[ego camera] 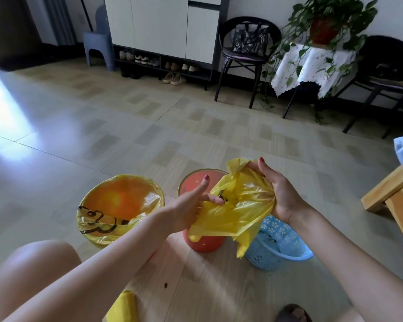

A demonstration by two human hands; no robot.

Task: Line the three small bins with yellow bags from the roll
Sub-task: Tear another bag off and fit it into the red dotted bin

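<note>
Three small bins stand on the floor in front of me. The left bin (116, 212) has a yellow bag with black print folded over its rim. The red bin (196, 180) in the middle and the blue perforated bin (275, 245) on the right have no bag in them. I hold a loose yellow bag (237, 205) above these two. My right hand (277, 189) grips its bunched end. My left hand (191, 203) pinches the bag's other side, index finger stretched out. The yellow roll (122, 307) lies near the bottom edge.
My bare knee fills the lower left. A wooden stool (391, 196) stands at the right with blue plastic above it. Farther back are a shoe cabinet (163, 36), a dark chair (247, 54), and a plant on a covered table (312, 66). My foot shows at the bottom.
</note>
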